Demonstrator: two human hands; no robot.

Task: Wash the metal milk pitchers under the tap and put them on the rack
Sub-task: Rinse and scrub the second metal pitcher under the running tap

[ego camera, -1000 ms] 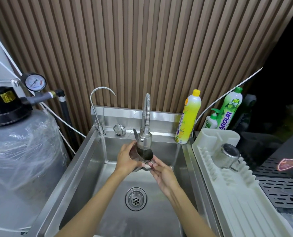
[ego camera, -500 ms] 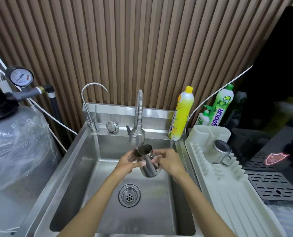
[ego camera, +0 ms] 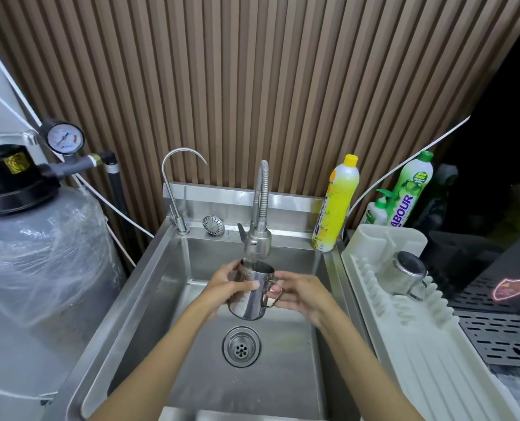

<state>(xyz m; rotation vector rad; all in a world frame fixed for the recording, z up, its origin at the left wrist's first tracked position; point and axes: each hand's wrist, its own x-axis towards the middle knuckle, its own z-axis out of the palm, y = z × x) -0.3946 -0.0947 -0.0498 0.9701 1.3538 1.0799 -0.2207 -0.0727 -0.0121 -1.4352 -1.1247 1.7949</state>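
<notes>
Head view: a person holds a metal pitcher (ego camera: 252,294) directly under the tap (ego camera: 257,241), above the middle of the sink (ego camera: 149,268) and its drain (ego camera: 241,346), with the mouth tipped up toward the spout. A thin stream seems to fall into the pitcher, though this is too faint to be sure. The chief risk is a slip. Wet, smooth steel held in mid-air could turn in the grip and drop into the basin, and the rim sits so close beneath the tap head that a lift or twist could knock it. On the carry to the right, any water inside could spill across the sink edge, and the pitcher could clip the second pitcher (ego camera: 404,273), which lies mouth-down near the far end of the white rack (ego camera: 404,329) just beside the sink. The yellow bottle (ego camera: 337,205) stands on the back corner between the two and could be caught by a wide swing. The left hand (ego camera: 225,287) reaches in from the lower left, forearm angled up, its fingers (ego camera: 254,284) curled round the pitcher's body just below the rim. The right hand (ego camera: 298,291) comes from the lower right, wrist about level, and its fingers (ego camera: 275,288) pinch the handle loop on the pitcher's right side.
</notes>
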